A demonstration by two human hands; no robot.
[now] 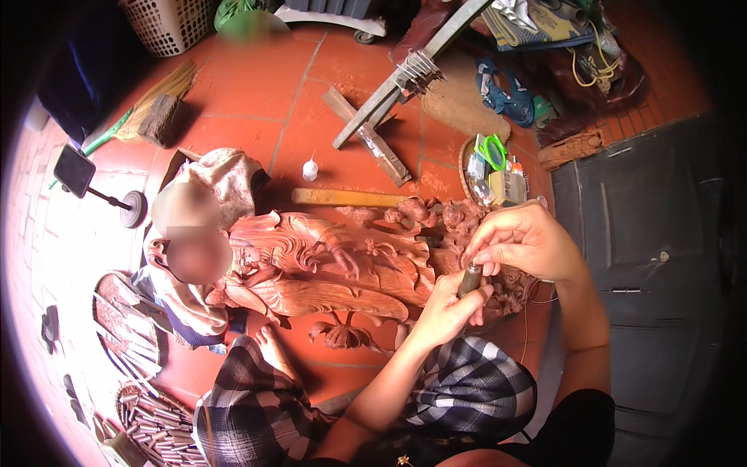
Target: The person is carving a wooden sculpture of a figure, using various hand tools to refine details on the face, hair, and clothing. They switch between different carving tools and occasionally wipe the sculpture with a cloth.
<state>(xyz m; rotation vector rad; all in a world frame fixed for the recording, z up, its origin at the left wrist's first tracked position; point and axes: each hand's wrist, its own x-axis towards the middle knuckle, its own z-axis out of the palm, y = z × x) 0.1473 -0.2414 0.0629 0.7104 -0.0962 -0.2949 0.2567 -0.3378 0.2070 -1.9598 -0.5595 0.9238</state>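
My left hand is wrapped round a slim, dark cylindrical tool that looks like a rotary handpiece, its metal end upward. At that end, the thumb and fingers of my right hand are pinched together; anything small between them is hidden. Both hands are over the right part of a large reddish-brown wood carving, which lies lengthwise across the floor. Flowing robe folds and flowers cover its middle, while dense knobbly carving forms its right end. The left end rests by a patterned cloth bundle.
Two baskets at the left hold many hand tools, one packed with metal pieces. A round tray with small supplies stands beyond my right hand. Farther off are a white bottle, a metal stand and a broom. Dark panels line the right.
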